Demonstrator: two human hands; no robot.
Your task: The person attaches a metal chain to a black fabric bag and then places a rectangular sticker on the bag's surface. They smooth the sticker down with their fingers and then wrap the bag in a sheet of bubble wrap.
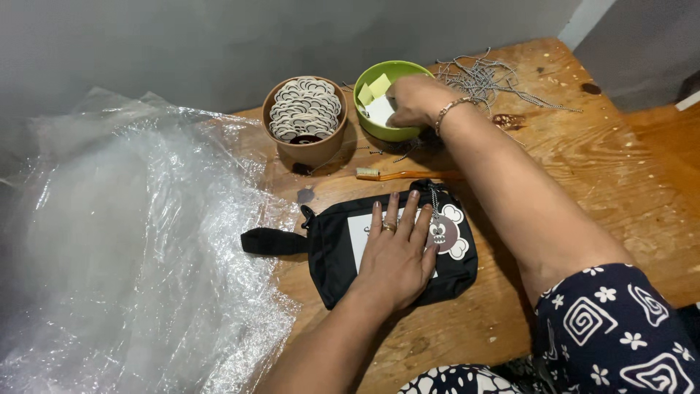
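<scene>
My left hand [397, 252] lies flat, fingers together, on a small black pouch [328, 252] with a white panel and a round charm [445, 232] on a ball chain. The pouch rests on a wooden table [583, 175]. My right hand [415, 98] reaches into a green bowl [383, 130] and grips a white square piece [380, 111] among yellow and white squares. A bracelet circles that wrist.
A brown bowl [306, 149] full of white-edged round charms stands left of the green one. A toothbrush [397, 175] lies between the bowls and the pouch. A heap of ball chains [485, 76] is at the back right. Crumpled clear plastic sheeting [124, 248] covers the left.
</scene>
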